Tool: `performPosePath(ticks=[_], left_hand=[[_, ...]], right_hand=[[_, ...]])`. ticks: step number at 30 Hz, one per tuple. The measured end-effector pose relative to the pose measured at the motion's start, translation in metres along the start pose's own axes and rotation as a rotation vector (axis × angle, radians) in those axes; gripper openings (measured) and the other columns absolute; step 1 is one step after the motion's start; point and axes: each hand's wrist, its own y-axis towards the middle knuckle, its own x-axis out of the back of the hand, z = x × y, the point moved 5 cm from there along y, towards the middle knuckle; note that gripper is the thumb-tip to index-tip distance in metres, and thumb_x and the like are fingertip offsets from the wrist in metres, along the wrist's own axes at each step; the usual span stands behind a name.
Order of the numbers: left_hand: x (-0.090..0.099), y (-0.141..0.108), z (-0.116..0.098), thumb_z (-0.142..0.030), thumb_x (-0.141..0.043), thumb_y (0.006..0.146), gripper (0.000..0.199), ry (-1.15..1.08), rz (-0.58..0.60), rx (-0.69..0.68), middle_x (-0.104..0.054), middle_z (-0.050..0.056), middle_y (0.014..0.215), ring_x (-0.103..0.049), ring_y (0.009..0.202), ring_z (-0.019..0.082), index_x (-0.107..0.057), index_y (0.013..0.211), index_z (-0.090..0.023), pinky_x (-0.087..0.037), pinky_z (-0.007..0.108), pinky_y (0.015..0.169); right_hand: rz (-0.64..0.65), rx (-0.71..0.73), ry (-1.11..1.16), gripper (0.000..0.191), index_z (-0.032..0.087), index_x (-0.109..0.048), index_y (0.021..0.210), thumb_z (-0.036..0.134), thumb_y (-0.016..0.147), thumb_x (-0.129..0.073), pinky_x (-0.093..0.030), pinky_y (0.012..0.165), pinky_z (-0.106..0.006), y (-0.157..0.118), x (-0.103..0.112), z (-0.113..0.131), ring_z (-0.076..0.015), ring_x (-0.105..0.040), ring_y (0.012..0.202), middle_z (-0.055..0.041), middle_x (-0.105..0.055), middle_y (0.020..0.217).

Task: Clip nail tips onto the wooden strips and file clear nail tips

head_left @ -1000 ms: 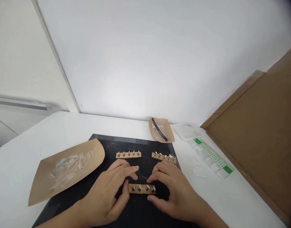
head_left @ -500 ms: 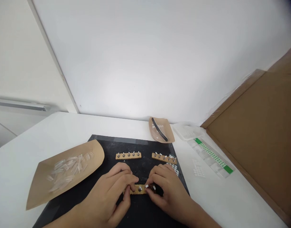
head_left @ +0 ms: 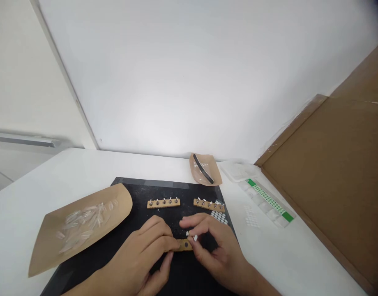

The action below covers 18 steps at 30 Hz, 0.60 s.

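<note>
In the head view, the left hand (head_left: 152, 248) rests at the left end of the near cork strip (head_left: 180, 246), which lies on the black mat (head_left: 138, 207) between the two hands. Its grip is closed about that end, fingertips on top and thumb at the near edge. A dark round spot shows on the strip's bare part, just beside the right hand (head_left: 215, 240). That hand's grip is pinched together on small white-tipped pegs (head_left: 195, 238), held just above the strip; the fingers cover much of them, so there seem to be two, though I cannot be sure.

Farther back on the mat lie two more cork strips: the left one (head_left: 163, 204) bears five white-tipped pegs in a row, and the right one (head_left: 207, 204) carries a similar row. White ovals (head_left: 219, 216) sit in rows close to the right one.

A large paper tray (head_left: 45, 242) at the left overlaps the mat and holds transparent slivers (head_left: 84, 226). At the back, a small paper tray (head_left: 217, 176) holds a dark curved file (head_left: 203, 169). A transparent case (head_left: 263, 203) with a green band lies on the white worktop (head_left: 87, 166) to the right, near a brown board (head_left: 327, 176).
</note>
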Motion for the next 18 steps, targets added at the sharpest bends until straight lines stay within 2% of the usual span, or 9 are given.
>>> performPosePath(ticks=[2, 4, 7, 11, 18], left_hand=[[0.0, -0.002, -0.002, 0.004, -0.055, 0.091, 0.041, -0.038, -0.058, -0.012, -0.064, 0.009, 0.098, -0.06, 0.088, 0.022, -0.062, 0.125, -0.017, -0.054, 0.033, 0.073], [0.002, -0.005, -0.002, 0.004, -0.057, 0.09, 0.043, -0.07, -0.153, -0.012, -0.059, 0.007, 0.095, -0.059, 0.085, 0.02, -0.06, 0.128, -0.017, -0.055, 0.031, 0.07], [0.001, -0.01, -0.002, 0.003, -0.06, 0.088, 0.045, -0.081, -0.234, -0.045, -0.054, 0.006, 0.094, -0.057, 0.082, 0.019, -0.06, 0.128, -0.018, -0.055, 0.029, 0.067], [-0.005, -0.013, -0.002, 0.004, -0.059, 0.09, 0.041, -0.037, -0.18, -0.064, -0.053, 0.007, 0.096, -0.058, 0.083, 0.018, -0.067, 0.124, -0.018, -0.056, 0.027, 0.066], [-0.007, -0.014, -0.002, 0.0, -0.06, 0.093, 0.035, -0.024, -0.208, -0.049, -0.054, 0.008, 0.097, -0.06, 0.078, 0.016, -0.067, 0.124, -0.016, -0.056, 0.025, 0.061]], right_hand=[[0.009, 0.016, 0.065, 0.025, 0.028, -0.062, 0.108, 0.009, 0.094, -0.065, -0.053, 0.061, -0.022, -0.001, -0.007, 0.006, -0.0155, -0.072, 0.088, -0.0033, -0.075, 0.111], [0.024, 0.022, 0.068, 0.022, 0.027, -0.062, 0.104, 0.009, 0.092, -0.067, -0.047, 0.054, -0.02, -0.002, -0.013, 0.009, -0.0131, -0.067, 0.075, -0.0023, -0.074, 0.103], [0.039, 0.021, 0.038, 0.019, 0.026, -0.063, 0.102, 0.011, 0.093, -0.067, -0.046, 0.055, -0.021, -0.001, -0.017, 0.011, -0.0132, -0.065, 0.074, -0.0022, -0.073, 0.097], [0.071, 0.022, -0.036, 0.014, 0.025, -0.063, 0.099, 0.013, 0.092, -0.067, -0.045, 0.056, -0.023, 0.001, -0.017, 0.016, -0.0137, -0.06, 0.071, -0.0012, -0.068, 0.088], [0.104, 0.033, -0.073, 0.016, 0.024, -0.063, 0.098, 0.01, 0.09, -0.064, -0.044, 0.059, -0.024, 0.002, -0.017, 0.021, -0.0142, -0.058, 0.072, -0.0008, -0.064, 0.086]])
